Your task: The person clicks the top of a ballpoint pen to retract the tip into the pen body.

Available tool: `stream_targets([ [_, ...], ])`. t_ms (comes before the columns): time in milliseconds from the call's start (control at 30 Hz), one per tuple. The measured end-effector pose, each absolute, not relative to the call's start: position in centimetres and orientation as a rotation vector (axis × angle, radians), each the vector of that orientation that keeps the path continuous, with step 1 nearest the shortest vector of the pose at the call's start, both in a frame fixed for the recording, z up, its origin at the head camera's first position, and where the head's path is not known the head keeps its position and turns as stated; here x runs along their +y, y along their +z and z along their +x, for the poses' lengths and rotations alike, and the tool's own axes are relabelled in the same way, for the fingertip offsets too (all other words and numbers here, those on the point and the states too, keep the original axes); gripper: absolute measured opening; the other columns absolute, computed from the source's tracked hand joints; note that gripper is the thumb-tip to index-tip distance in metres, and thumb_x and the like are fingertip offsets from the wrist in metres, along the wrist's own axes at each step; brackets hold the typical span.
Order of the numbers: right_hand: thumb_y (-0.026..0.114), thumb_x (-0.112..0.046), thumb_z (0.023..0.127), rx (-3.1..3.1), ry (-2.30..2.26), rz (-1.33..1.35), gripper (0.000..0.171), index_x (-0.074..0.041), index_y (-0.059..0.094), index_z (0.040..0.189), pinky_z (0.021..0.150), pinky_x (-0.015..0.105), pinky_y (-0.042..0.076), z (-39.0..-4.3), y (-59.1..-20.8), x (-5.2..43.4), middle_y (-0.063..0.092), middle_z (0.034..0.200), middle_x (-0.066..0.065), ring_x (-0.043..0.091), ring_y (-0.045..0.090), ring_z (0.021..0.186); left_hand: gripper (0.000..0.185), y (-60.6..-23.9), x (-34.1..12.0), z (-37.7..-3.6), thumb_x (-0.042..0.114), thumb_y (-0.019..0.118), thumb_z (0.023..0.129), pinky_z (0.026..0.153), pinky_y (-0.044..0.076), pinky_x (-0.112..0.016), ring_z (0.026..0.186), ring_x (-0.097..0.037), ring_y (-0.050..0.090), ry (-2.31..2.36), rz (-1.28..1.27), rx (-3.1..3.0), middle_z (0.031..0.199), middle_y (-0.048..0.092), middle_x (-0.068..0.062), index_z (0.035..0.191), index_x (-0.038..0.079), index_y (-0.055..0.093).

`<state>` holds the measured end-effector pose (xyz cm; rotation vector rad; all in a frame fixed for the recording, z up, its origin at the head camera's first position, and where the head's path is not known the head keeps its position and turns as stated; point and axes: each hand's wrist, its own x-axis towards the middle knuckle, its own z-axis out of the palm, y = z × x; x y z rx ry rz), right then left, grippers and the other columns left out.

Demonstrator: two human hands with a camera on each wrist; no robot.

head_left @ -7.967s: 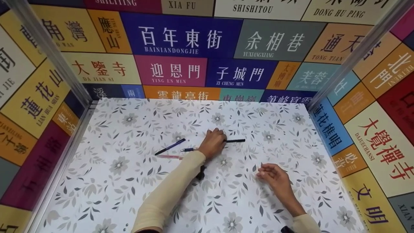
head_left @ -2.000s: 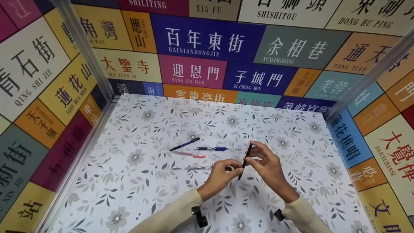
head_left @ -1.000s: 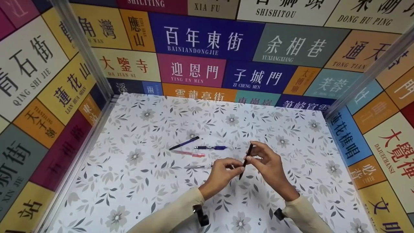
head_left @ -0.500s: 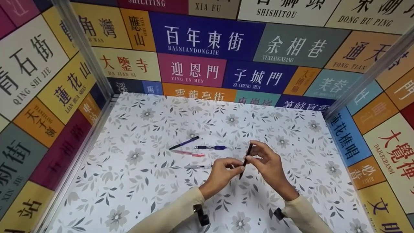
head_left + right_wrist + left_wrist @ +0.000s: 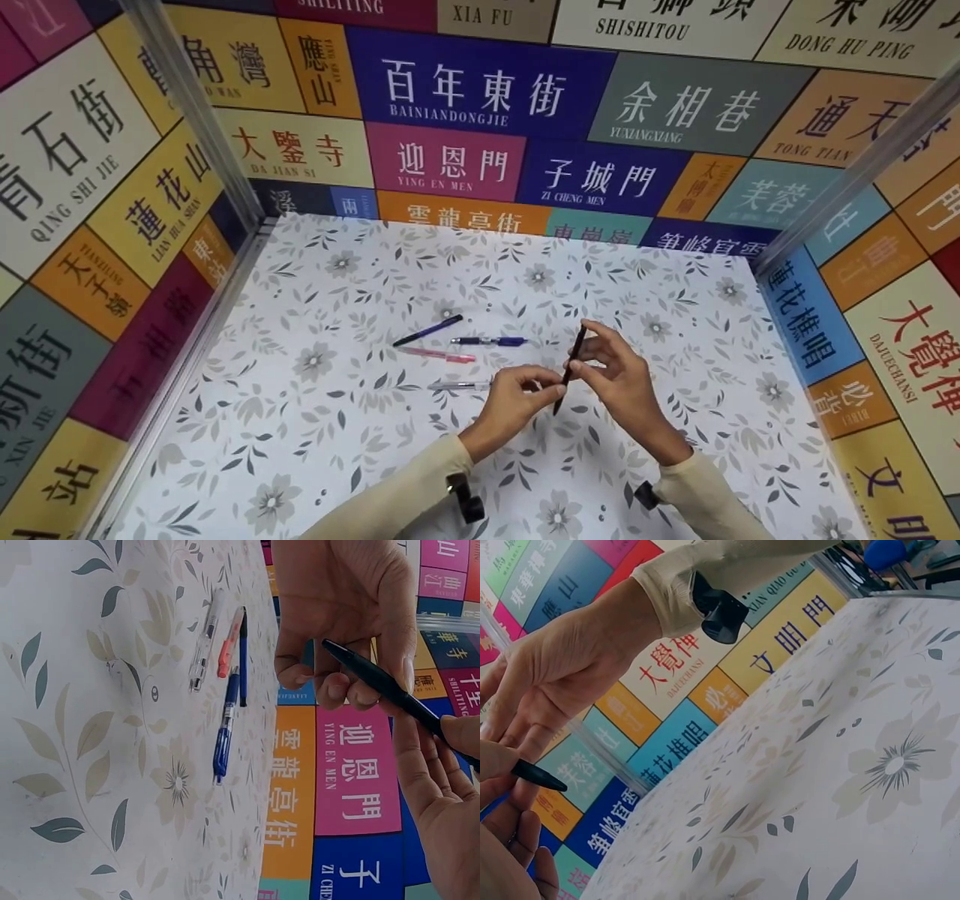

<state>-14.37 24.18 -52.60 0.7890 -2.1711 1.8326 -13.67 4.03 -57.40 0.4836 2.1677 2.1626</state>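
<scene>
A slim black pen [image 5: 570,369] is held slanted above the table between both hands. My left hand [image 5: 514,409] pinches its lower part between thumb and fingers. On the upper part, my right hand [image 5: 619,375] grips it, with the index fingertip at the top end. In the right wrist view the tapered tip of the black pen [image 5: 360,667] sticks out past the left thumb. The left wrist view shows the same pen tip [image 5: 540,775] with the right hand [image 5: 577,652] beyond it.
On the floral-covered table [image 5: 345,450] lie a dark blue pen with black ends [image 5: 427,330], a blue pen [image 5: 487,342], a red-pink pen [image 5: 442,355] and a clear pen [image 5: 459,386] beside the left hand. Sign-printed panels [image 5: 480,82] wall the table's back and sides.
Eight seconds ago the black pen lay on the table under my left hand; both hands now hold it up. Lately the hands stay almost still, with the right index finger slightly raised along the pen.
</scene>
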Motion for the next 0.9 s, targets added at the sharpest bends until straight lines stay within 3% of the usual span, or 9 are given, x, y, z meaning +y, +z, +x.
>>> stream_targets([
  [300, 0.069, 0.017, 0.099, -2.174, 1.846, 0.79, 0.066, 0.003, 0.049, 0.161, 0.084, 0.042, 0.066, -14.3, -53.1, 24.5, 0.063, 0.114, 0.034, 0.03, 0.074, 0.104, 0.008, -57.6, 3.2, -14.4, 0.011, 0.082, 0.098, 0.088, 0.056, -0.032, 0.092, -0.007, 0.071, 2.054, 0.585, 2.242, 0.098, 0.083, -0.002, 0.106, 0.008, 0.086],
  [500, 0.066, 0.017, 0.101, -2.192, 1.831, 0.746, 0.066, 0.008, 0.043, 0.162, 0.082, 0.039, 0.066, -14.1, -53.8, 25.6, 0.064, 0.118, 0.033, 0.031, 0.076, 0.102, 0.009, -57.9, 2.3, -15.0, 0.011, 0.083, 0.097, 0.09, 0.058, -0.047, 0.091, -0.009, 0.071, 2.017, 0.597, 2.324, 0.096, 0.081, -0.002, 0.106, 0.008, 0.086],
  [900, 0.067, 0.015, 0.102, -2.188, 1.882, 0.609, 0.055, 0.008, 0.052, 0.155, 0.08, 0.038, 0.066, -13.5, -56.3, 27.8, 0.065, 0.117, 0.037, 0.026, 0.077, 0.101, 0.01, -58.5, 0.1, -16.0, 0.01, 0.083, 0.097, 0.093, 0.057, -0.054, 0.096, -0.015, 0.07, 1.93, 0.598, 2.438, 0.096, 0.08, 0.0, 0.106, 0.009, 0.086],
])
